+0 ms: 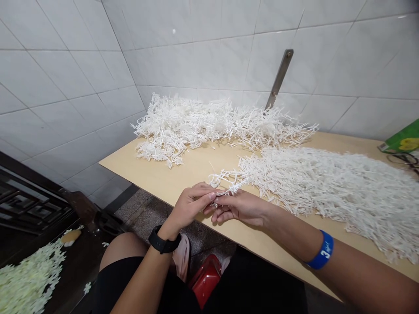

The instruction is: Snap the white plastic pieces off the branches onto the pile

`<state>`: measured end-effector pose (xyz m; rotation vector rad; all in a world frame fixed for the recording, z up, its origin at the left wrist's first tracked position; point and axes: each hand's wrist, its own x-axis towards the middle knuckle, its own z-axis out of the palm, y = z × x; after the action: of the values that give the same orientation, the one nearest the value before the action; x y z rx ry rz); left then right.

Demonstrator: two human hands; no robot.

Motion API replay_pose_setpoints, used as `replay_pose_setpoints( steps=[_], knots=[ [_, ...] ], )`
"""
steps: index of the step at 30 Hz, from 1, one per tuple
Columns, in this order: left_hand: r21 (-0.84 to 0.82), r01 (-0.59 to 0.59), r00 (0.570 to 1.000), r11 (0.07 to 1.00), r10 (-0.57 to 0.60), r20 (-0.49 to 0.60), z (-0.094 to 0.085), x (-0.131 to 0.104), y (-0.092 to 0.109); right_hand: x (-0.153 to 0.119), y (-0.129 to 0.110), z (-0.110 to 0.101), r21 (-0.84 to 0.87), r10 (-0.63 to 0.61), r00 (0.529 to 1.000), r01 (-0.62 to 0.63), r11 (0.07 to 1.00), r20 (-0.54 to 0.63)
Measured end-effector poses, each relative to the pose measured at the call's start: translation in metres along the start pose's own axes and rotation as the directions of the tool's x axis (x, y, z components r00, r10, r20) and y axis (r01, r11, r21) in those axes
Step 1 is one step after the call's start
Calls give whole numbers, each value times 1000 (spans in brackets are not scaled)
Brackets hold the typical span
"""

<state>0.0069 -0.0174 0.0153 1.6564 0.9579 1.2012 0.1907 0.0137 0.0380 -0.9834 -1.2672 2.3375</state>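
My left hand (195, 199) and my right hand (234, 206) meet above the front edge of the wooden table. Between their fingertips they pinch a thin white branching sprig (231, 181), which looks like plastic. Its forked tips stick up past my fingers, while the part inside the grip is hidden. To the right of my hands spreads a large flat heap of the same white sprigs (327, 183). Farther back, against the wall, lies a looser pile of white sprigs (203, 122).
A metal bracket (279, 78) rises behind the table (196, 163). At the far right sits a green package (401, 137) beside dark-rimmed glasses or wire. Pale green blossoms (31, 274) lie on a dark surface at lower left. A red object (206, 279) stands on the floor.
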Motion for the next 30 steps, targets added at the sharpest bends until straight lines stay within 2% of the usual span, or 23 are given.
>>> replay_pose_setpoints(
  steps=[4, 9, 12, 17, 19, 21, 23, 25, 28, 30],
  knots=[
    [22, 35, 999, 999, -35, 5, 0, 1, 2, 4, 6, 0, -5, -50, 999, 50, 999, -12],
    [-1, 125, 990, 992, -125, -66, 4, 2, 7, 9, 13, 1, 12, -120, 991, 121, 993, -55],
    [-51, 196, 975, 979, -200, -99, 9, 2, 8, 9, 12, 3, -15, -113, 992, 112, 994, -57],
    [-39, 213, 961, 976, -217, -174, 14, 2, 6, 5, 7, 3, -22, -80, 996, 79, 997, -28],
    [1, 215, 967, 977, -213, -139, 13, 2, 5, 4, 7, 3, -36, -83, 996, 82, 996, -16],
    [74, 192, 981, 979, -189, -48, 12, 3, 5, 4, 9, 3, -55, -95, 995, 94, 994, -19],
    [158, 123, 990, 980, -132, 51, 11, 5, 5, 6, 12, 4, -82, -111, 993, 108, 991, -31],
    [211, 38, 993, 977, -60, 100, 11, 7, 6, 10, 17, 4, -123, -109, 993, 103, 987, -48],
    [215, -15, 996, 976, -5, 89, 13, 6, 5, 15, 21, 5, -212, -123, 991, 108, 971, -59],
    [162, 34, 998, 986, -40, 38, 16, 5, 3, 16, 21, 5, -282, -194, 981, 177, 943, -30]
  ],
)
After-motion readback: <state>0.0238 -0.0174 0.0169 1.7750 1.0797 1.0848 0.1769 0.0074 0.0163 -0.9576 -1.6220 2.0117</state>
